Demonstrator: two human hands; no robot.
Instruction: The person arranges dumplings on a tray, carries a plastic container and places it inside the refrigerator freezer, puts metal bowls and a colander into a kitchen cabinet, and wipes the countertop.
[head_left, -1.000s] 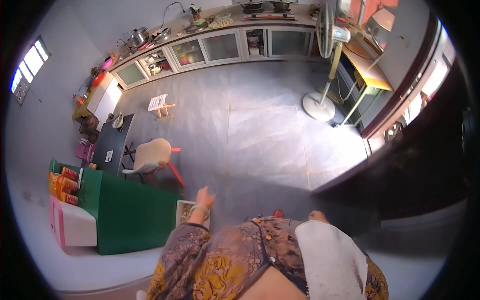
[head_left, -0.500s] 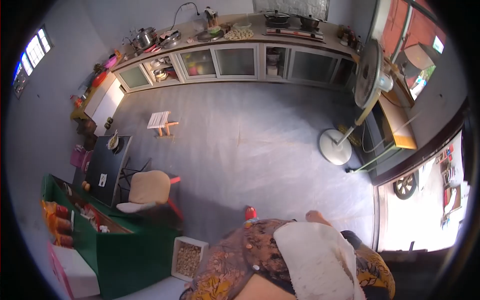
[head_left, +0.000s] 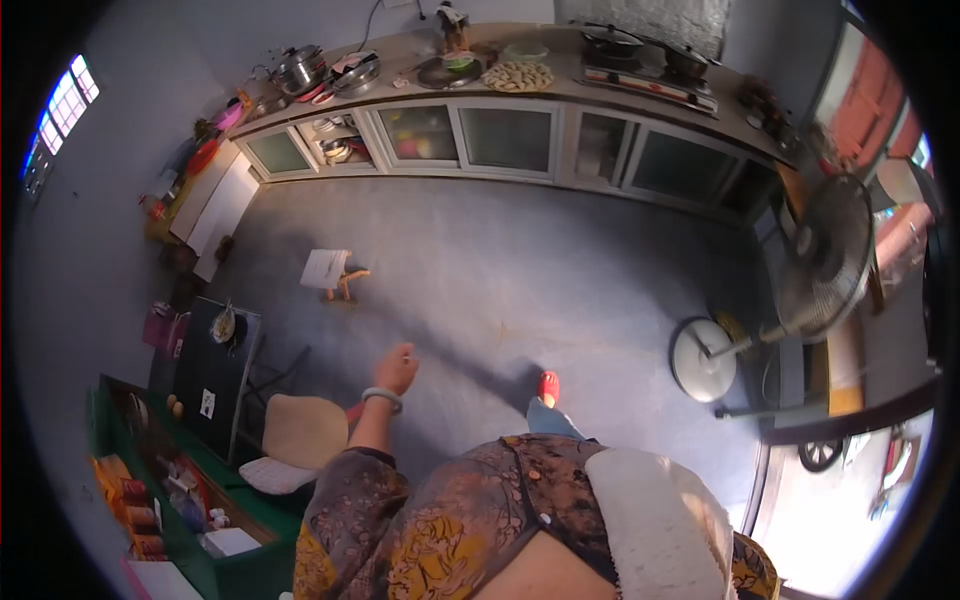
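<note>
My left hand (head_left: 398, 370), with a pale bangle (head_left: 383, 398) at the wrist, is held out over the grey floor (head_left: 440, 270). Its fingers are curled together; whether anything is in them is too small to tell. Nearest to it is a chair with a beige back (head_left: 305, 432), to its lower left. My right hand is out of sight. A white cloth (head_left: 655, 520) lies over the right side of my patterned top (head_left: 450, 510). One foot in a red shoe (head_left: 548, 385) shows ahead of my body.
A long counter (head_left: 420, 98) with pots and a gas stove (head_left: 650, 88) runs along the back. A small stool (head_left: 327, 268) stands on the floor. The standing fan (head_left: 825, 260) is at right, a dark table (head_left: 215, 370) and green cabinet (head_left: 240, 575) at left.
The counter and stove look nearer, and the fan sits further right in view. My left hand has come back into view, while my right hand has dropped out of it.
</note>
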